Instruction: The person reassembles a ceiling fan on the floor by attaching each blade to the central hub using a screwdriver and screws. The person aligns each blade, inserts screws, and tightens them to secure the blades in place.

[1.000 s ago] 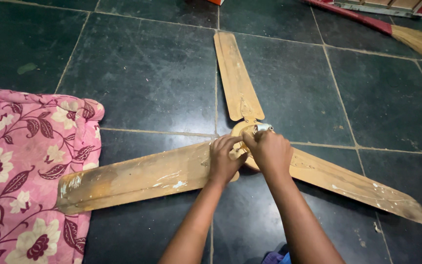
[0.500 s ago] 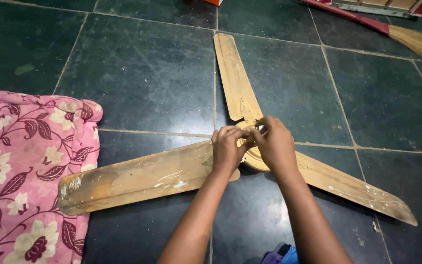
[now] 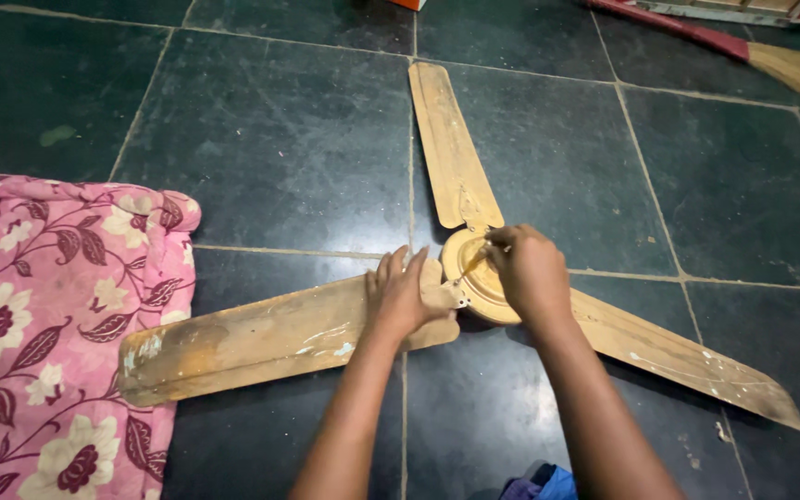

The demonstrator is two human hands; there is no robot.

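Pressing flat and open on the root of the leftward-pointing blade, the left hand (image 3: 400, 294) steadies the worn yellow-brown three-bladed ceiling fan (image 3: 479, 278) lying on the dark tiled floor (image 3: 280, 139). The right hand (image 3: 531, 270) pinches a thin tool at the hub; another blade points away, beside a pink floral cloth (image 3: 39, 315).

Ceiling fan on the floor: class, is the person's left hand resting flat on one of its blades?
Yes: the left hand lies open, palm down, on the blade that points left, beside the hub.
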